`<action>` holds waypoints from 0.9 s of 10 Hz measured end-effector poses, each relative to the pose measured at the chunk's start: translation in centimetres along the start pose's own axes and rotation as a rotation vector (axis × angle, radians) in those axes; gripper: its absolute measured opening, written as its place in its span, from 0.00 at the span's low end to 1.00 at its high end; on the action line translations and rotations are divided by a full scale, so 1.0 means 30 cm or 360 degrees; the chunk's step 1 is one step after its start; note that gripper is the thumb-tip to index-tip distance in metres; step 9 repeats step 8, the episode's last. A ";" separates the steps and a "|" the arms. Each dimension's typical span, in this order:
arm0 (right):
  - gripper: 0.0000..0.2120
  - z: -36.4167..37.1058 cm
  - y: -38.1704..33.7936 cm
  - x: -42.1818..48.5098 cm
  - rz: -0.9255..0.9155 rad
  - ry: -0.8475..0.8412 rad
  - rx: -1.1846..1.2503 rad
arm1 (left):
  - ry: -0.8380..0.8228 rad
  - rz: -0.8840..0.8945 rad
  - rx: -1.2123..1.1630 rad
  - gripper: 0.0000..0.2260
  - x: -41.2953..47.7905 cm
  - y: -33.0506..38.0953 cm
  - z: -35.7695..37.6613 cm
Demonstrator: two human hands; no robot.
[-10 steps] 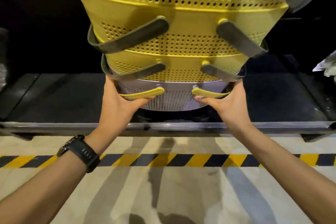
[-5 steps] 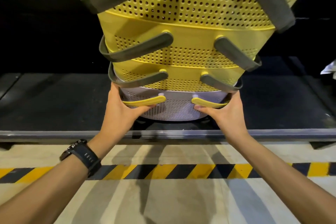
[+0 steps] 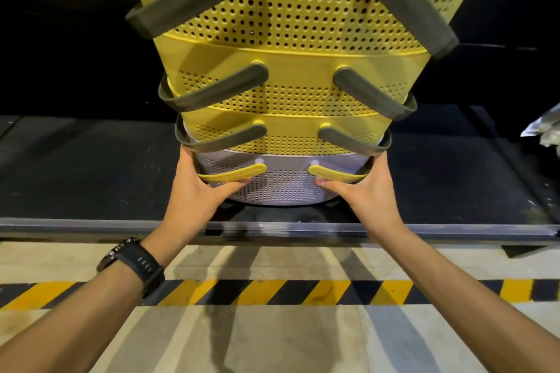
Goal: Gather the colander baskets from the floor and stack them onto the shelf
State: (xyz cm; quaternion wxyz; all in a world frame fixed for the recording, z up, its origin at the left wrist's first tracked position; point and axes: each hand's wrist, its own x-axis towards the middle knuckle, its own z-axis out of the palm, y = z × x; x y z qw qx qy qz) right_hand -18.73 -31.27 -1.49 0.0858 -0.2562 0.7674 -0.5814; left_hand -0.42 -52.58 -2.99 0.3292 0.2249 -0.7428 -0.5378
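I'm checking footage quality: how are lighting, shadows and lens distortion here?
Head view: the wide lens stretches the stack, whose top baskets loom large and run off frame; behind the shelf all is near black; the floor is bright, with several shadows fanning out; the left hand and right hand on the white basket look sharp; a glint runs along the shelf's front edge.

Head camera, facing forward and down, close to shelf (image 3: 91,179).
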 end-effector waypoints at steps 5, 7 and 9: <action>0.50 0.018 -0.022 -0.031 0.0077 -0.0029 0.0025 | -0.0025 -0.0095 0.0065 0.42 0.005 0.000 -0.010; 0.50 -0.005 -0.049 -0.056 0.0102 -0.0025 -0.0134 | -0.0123 -0.0162 0.0351 0.51 -0.007 0.009 -0.060; 0.55 -0.060 -0.102 -0.090 0.0152 -0.0062 -0.0297 | -0.0121 -0.0325 0.0647 0.59 -0.031 0.081 -0.111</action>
